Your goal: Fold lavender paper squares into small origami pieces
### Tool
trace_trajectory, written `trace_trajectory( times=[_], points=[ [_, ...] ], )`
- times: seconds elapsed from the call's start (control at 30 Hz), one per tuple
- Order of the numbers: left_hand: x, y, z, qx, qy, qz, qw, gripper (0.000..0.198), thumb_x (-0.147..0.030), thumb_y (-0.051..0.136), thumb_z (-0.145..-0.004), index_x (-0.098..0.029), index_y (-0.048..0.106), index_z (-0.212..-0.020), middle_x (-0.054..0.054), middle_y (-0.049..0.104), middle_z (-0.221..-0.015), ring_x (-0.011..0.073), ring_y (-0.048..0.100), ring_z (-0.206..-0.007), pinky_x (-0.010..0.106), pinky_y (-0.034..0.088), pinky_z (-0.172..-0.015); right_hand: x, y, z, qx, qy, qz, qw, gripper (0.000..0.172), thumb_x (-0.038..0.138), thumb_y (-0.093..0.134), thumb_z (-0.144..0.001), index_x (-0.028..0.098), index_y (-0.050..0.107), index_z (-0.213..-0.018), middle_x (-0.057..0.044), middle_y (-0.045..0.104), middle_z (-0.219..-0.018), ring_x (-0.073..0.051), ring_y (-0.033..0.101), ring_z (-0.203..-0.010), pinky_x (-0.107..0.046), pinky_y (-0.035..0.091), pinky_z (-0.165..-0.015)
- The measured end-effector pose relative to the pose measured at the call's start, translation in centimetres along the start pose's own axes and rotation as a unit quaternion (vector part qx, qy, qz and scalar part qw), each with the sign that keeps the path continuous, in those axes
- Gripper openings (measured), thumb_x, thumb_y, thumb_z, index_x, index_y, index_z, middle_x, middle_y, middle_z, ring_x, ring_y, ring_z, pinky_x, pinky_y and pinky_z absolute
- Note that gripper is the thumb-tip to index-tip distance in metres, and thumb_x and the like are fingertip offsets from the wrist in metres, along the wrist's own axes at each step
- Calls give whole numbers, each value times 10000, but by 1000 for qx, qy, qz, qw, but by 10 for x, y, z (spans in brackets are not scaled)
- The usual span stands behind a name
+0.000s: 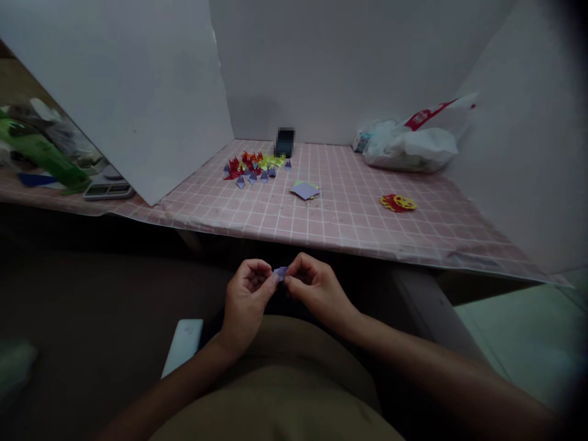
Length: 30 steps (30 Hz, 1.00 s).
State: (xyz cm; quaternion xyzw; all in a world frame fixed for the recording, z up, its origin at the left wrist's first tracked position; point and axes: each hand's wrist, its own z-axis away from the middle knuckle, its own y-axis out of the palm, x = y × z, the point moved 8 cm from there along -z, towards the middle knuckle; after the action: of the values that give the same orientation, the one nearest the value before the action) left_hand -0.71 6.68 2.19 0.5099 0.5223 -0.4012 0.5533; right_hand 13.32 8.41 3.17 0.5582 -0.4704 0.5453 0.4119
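A small folded piece of purple paper (280,273) is pinched between my two hands, just in front of the table edge above my lap. My left hand (248,300) grips its left side between thumb and index finger. On the right side, my right hand (318,288) pinches it with thumb and forefinger. The fingertips cover part of the folds. On the table lies a stack of square paper sheets (305,190), purple on top with yellow-green showing beneath. Left of the stack sits a cluster of small folded paper figures (252,168) in red, orange, yellow and purple.
The pink checked tabletop (349,214) has red and yellow ring-like pieces (398,203) at right. Plastic bags (408,147) lie at the back right, a dark blurred object (285,143) at the back. A scale (109,188) and green bottle (50,153) stand left, beyond a white panel (138,92).
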Motion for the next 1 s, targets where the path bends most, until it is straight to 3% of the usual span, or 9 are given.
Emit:
trace_trajectory(
  times=[0.33,0.57,1.0],
  points=[
    [2,4,3,21,-18,-15,999,183,-250,739,-739,-170,678,-891,-3,668,-748,119,616,-677,225,514,-635,-1,6,2,19,34,-105,994,186,164,624,-757,216,475,-856,74,545,-631,-85,513,-499,-203,387,-457],
    [3,6,3,40,-49,1,998,117,-247,734,-751,-156,669,-785,-17,675,-645,108,609,-597,215,501,-591,0,9,1,43,34,-120,991,143,189,634,-792,200,500,-840,59,576,-625,-86,539,-514,-209,418,-476],
    [11,6,4,33,-79,74,994,113,-245,717,-797,-154,650,-797,-19,688,-691,95,626,-630,211,518,-634,-1,10,-2,69,11,-146,987,166,225,668,-827,199,528,-912,38,648,-693,-93,595,-524,-232,466,-515]
  ],
)
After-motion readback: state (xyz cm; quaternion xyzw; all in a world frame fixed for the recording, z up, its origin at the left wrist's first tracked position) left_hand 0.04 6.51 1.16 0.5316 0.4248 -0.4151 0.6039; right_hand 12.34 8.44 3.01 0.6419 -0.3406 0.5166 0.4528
